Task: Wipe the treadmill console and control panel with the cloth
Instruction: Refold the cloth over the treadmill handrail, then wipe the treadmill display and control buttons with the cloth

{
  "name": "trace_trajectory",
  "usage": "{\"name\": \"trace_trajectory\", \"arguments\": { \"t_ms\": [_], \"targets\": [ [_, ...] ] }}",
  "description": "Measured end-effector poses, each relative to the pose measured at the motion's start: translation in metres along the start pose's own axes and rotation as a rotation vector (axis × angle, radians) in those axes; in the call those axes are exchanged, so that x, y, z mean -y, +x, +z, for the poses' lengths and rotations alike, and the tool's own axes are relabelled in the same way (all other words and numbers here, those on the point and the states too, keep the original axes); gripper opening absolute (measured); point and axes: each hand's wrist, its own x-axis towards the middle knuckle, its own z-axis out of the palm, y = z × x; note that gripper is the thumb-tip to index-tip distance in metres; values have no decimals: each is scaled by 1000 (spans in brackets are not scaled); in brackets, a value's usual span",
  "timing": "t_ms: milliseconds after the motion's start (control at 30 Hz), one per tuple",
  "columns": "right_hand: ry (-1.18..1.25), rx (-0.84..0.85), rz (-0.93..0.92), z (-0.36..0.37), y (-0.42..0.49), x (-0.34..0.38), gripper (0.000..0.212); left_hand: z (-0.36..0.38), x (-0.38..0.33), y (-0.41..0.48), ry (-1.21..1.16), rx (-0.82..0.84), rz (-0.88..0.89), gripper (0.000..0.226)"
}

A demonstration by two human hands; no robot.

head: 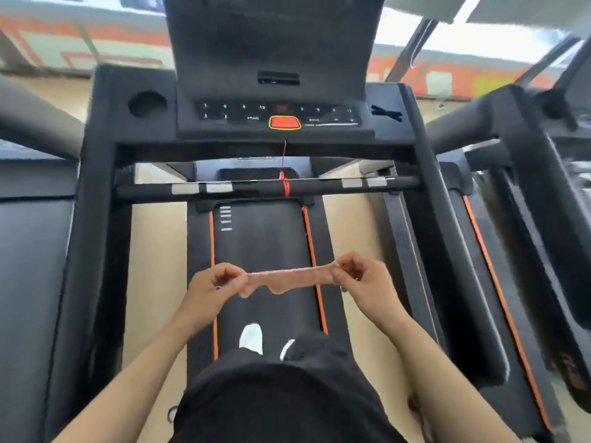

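Observation:
A pink cloth is stretched flat between my two hands above the treadmill belt. My left hand pinches its left end and my right hand pinches its right end. Well ahead of both hands stands the black console, with the control panel of small white-marked keys below it. A red stop button sits at the panel's front middle.
A black crossbar with grey grip pads spans between me and the panel; a red safety cord is tied around it. A round cup holder lies left of the panel. Side handrails flank me, with neighbouring treadmills on both sides.

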Motion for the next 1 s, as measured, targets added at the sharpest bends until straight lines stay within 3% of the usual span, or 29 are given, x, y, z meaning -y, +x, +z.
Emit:
{"name": "trace_trajectory", "arguments": {
  "t_ms": [200, 467, 767, 1000],
  "targets": [
    [-5, 152, -183, -20, 123, 44, 18, -4, -47, 67, -78, -296, -15, 13],
    [130, 290, -359, -22, 250, 115, 16, -21, -107, 138, -285, -712, -53, 28],
    [128, 181, -573, -5, 354, 222, 13, -103, -166, 239, -310, -793, 88, 16],
    [111, -64, -633, 29, 410, 285, 13, -179, -196, 327, -245, -742, 167, 6]
  ]
}}
